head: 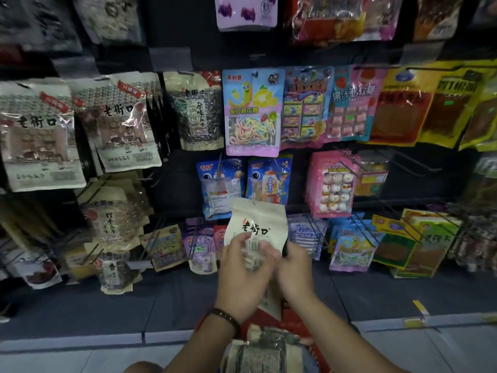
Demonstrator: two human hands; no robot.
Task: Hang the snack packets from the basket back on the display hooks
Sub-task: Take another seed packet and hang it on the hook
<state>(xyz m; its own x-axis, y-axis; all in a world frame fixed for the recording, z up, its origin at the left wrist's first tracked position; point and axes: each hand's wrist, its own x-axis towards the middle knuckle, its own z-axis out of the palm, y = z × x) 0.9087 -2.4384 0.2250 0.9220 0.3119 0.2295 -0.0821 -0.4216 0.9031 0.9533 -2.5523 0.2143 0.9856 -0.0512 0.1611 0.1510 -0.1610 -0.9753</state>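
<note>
A cream snack packet with black characters stands upright in front of the lower hook rows, held in both hands. My left hand grips its lower front, blurred by motion. My right hand holds its right lower edge. Below my forearms sits the red basket with more seed packets lying in it. The display wall carries rows of hooks with hanging packets; similar cream seed packets hang at the left, middle row.
Colourful candy packets hang centre, pink marshmallow packets to the right, yellow-orange packets far right. Bare black hooks stick out at right of the middle row. A dark base shelf runs below the display, over a pale floor.
</note>
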